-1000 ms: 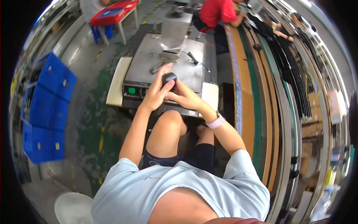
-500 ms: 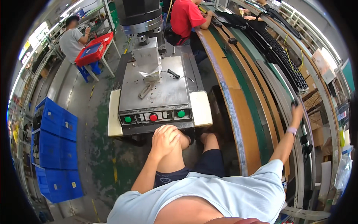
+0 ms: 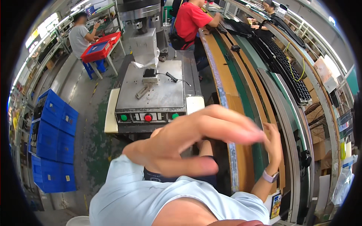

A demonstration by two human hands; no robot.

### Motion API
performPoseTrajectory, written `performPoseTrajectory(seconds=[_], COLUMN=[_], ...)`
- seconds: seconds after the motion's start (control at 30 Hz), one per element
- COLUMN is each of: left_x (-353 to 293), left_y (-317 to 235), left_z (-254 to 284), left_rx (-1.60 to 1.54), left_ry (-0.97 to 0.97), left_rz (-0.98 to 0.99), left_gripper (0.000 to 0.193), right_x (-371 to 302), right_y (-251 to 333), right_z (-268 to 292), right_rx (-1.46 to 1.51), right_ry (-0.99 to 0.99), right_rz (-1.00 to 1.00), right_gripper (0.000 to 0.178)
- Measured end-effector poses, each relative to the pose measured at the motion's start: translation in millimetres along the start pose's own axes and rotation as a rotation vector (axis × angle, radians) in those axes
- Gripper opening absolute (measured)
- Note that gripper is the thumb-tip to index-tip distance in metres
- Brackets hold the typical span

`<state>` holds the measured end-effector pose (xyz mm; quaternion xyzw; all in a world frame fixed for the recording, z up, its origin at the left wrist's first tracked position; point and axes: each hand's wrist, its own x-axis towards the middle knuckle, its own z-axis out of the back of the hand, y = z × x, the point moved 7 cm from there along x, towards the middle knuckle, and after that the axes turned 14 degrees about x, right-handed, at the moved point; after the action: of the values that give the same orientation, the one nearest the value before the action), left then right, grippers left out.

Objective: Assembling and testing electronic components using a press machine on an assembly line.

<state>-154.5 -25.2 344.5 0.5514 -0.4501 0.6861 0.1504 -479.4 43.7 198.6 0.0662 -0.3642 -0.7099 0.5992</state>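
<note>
My left hand is raised close in front of me, smeared by motion, thumb and fingers apart and nothing seen between them. Past its fingertips, my right hand is over the conveyor bench, fingers bent loosely apart; I see nothing in it. A lilac band is on that wrist. Ahead stands a press machine; its silver press block is up, above a small metal fixture. On the fixture lies a black square piece, and a black cable runs from beside it.
The press has a red button and green buttons. Blue bins stand at the left. A red tray is beside a seated person. A person in red works at the bench. Black ribbed strips lie along the bench.
The press block has risen, uncovering the black piece on the fixture. My left hand has come up from my knee. My right hand has come back from the far right rail toward me.
</note>
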Motion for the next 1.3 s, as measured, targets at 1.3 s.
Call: performPoseTrajectory(seconds=[1.3], left_x=[-32.1], left_y=[-76.0], left_z=[-78.4], left_rx=[0.306], left_ry=[0.392], left_rz=[-0.362], left_gripper=[0.019], right_x=[-105.0], right_y=[21.4], right_z=[-42.1], right_rx=[0.377], right_ry=[0.095], right_rz=[-0.008], right_gripper=[0.014])
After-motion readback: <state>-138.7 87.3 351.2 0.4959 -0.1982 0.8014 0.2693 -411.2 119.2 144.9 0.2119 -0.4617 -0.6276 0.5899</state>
